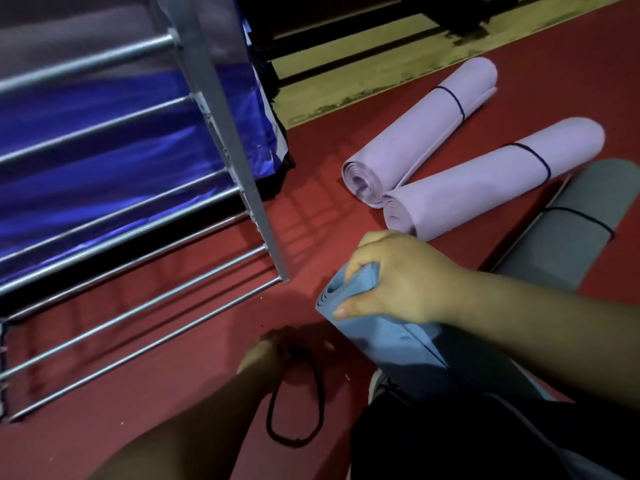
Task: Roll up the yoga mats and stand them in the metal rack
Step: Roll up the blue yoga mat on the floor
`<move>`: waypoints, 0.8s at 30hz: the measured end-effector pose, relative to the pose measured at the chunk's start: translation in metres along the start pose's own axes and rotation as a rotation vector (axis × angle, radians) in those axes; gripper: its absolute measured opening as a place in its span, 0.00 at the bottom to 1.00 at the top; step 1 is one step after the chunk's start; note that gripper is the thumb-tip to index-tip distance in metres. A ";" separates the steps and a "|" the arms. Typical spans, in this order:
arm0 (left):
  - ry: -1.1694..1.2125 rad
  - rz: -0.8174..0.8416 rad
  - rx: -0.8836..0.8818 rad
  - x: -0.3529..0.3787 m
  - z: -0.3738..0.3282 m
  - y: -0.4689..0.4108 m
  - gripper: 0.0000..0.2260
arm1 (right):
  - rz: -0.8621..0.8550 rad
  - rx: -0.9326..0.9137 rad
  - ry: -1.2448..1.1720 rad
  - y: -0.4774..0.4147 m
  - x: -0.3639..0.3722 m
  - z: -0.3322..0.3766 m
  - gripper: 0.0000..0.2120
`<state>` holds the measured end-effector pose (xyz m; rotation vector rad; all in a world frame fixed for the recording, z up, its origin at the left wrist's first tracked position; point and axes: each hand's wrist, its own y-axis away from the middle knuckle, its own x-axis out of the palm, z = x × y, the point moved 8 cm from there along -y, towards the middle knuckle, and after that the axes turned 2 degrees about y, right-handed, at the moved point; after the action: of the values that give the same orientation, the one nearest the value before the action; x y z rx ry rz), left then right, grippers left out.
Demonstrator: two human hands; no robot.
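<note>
My right hand point(391, 277) grips the end of a rolled blue mat point(391, 344) that slants up from my lap. Lower down, my left hand point(266, 355) pinches a dark cord loop point(294, 420) lying on the red floor. The metal rack point(145, 237) of silver bars stands to the left, with blue and purple mats behind its bars. Two rolled lilac mats point(419, 133) point(491, 178), each tied with a dark cord, lie on the floor at the right. A rolled grey mat point(568, 223), also tied, lies beside them.
The red floor point(173, 410) spreads under everything. A yellowish strip of floor point(363, 71) and a dark frame run along the back. My dark trouser leg point(450, 441) and a shoe point(377, 382) sit at the bottom right.
</note>
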<state>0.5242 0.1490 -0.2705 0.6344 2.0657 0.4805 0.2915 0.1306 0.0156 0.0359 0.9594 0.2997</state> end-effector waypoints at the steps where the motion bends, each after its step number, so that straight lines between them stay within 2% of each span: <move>1: 0.085 0.004 -0.011 -0.007 -0.011 0.004 0.10 | -0.012 0.011 0.011 0.002 -0.005 0.000 0.20; 2: 0.131 -0.004 -0.012 -0.016 -0.025 0.008 0.05 | -0.032 0.021 0.023 0.005 -0.012 -0.002 0.19; 4: 0.197 -0.026 0.016 -0.034 -0.057 0.006 0.10 | -0.083 0.038 0.033 0.013 -0.031 -0.005 0.18; 8: 0.373 0.011 0.151 -0.076 -0.156 0.014 0.09 | -0.193 0.118 0.073 0.044 -0.086 -0.022 0.19; 11: 0.448 -0.001 0.331 -0.114 -0.259 0.033 0.12 | -0.347 0.192 0.108 0.096 -0.149 -0.035 0.22; 15: 0.501 0.084 0.558 -0.144 -0.413 0.094 0.09 | -0.621 0.301 0.099 0.216 -0.234 -0.052 0.23; 20: 0.508 0.213 0.768 -0.118 -0.589 0.221 0.07 | -0.881 0.391 0.000 0.395 -0.279 -0.054 0.21; 24: 0.484 0.330 0.931 -0.055 -0.678 0.329 0.07 | -1.027 0.417 -0.065 0.499 -0.272 -0.055 0.21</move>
<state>0.0595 0.3130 0.3027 1.5342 2.6260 -0.2272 -0.0162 0.5301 0.2821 -0.0672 0.8511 -0.8432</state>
